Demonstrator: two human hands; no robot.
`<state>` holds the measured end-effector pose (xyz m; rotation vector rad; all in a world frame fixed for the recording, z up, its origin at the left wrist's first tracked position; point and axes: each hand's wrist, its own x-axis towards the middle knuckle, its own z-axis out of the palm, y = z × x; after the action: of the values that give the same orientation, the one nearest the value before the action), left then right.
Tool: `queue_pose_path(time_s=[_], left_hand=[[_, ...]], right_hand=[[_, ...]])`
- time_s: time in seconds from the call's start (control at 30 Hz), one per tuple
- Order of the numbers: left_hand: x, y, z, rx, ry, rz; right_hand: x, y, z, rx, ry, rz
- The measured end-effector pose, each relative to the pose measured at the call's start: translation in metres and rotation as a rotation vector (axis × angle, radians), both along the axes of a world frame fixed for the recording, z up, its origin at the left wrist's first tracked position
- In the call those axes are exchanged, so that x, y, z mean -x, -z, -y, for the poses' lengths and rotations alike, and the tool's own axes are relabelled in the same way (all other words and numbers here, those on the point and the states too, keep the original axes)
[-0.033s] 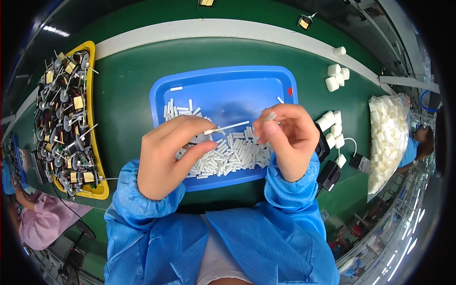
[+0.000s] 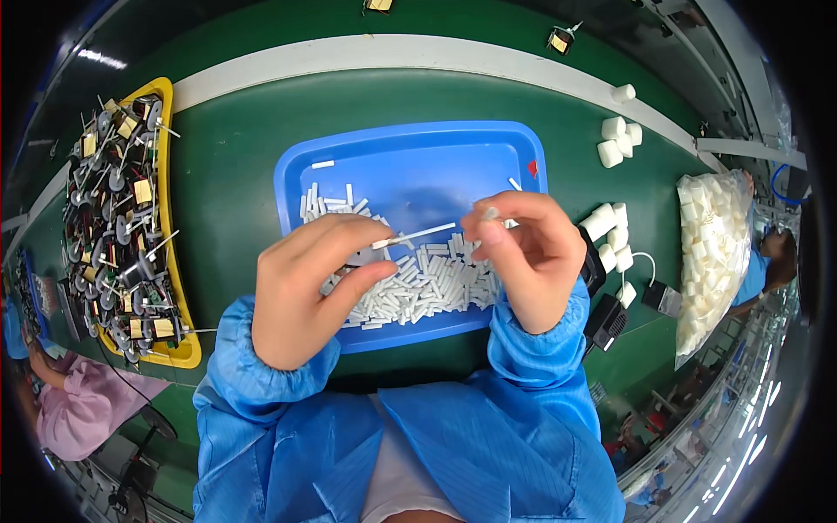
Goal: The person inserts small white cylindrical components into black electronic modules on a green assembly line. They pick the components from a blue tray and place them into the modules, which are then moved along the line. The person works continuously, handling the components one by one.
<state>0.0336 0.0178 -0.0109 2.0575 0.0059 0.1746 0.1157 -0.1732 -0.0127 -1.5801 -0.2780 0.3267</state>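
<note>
On the right of the desk [image 2: 228, 148], white blocks [image 2: 609, 154] sit in a far cluster and a nearer group [image 2: 599, 222], beside two black boxes [image 2: 606, 322], one with a white cord [image 2: 645, 255]. Further right stands a clear bag [image 2: 715, 248] of similar blocks. A pale strip [image 2: 375, 52] crosses the far side. A person in pink [image 2: 83, 410] shows at near left, another in blue [image 2: 752, 275] at right.

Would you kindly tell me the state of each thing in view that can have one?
Left hand: holding a white-rodded part
White-rodded part: held, rod angled rightward
Right hand: pinching a small whitish piece
White tubes: loose, mostly piled
Blue tray: open, partly filled
Yellow tray: open, heaped
Clear bag: bulging, closure unclear
Pale cylinders: loose or bagged
</note>
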Motion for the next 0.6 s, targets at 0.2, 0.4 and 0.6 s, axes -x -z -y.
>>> queue_pose_path(time_s=[0.2,0.4,0.6], left_hand=[[-0.003,-0.001,-0.003,-0.269,-0.058,0.067],[-0.001,-0.005,-0.007,-0.308,-0.055,0.018],[0.002,-0.005,-0.008,-0.344,-0.028,-0.001]], right_hand=[[-0.007,-0.004,-0.001,0.390,-0.147,0.562],[-0.008,-0.004,-0.003,0.362,-0.127,0.532],[-0.006,-0.008,-0.003,0.361,-0.162,0.546]])
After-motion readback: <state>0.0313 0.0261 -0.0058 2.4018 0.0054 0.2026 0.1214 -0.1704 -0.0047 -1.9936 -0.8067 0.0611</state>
